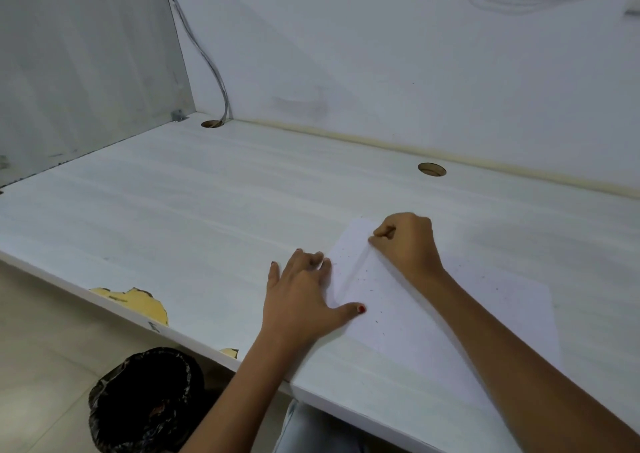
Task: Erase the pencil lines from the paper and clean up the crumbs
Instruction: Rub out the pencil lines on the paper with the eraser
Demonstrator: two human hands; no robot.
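A white sheet of paper [398, 307] lies on the white desk [173, 210], right of centre, sprinkled with small dark eraser crumbs [353, 272]. My left hand [304, 290] holds the sheet's left edge, thumb pressed on top and fingers at the edge, which is lifted into a shallow fold. My right hand [405, 245] is curled into a fist at the sheet's far corner, and I cannot see whether it grips the paper or an eraser. My right forearm lies across the sheet.
A black-lined waste bin [145, 400] stands on the floor below the desk's front edge, left of my left arm. The front edge has chipped yellow patches [138, 300]. Two cable holes [212, 123] [432, 169] sit near the back wall, with cables running up from the left one.
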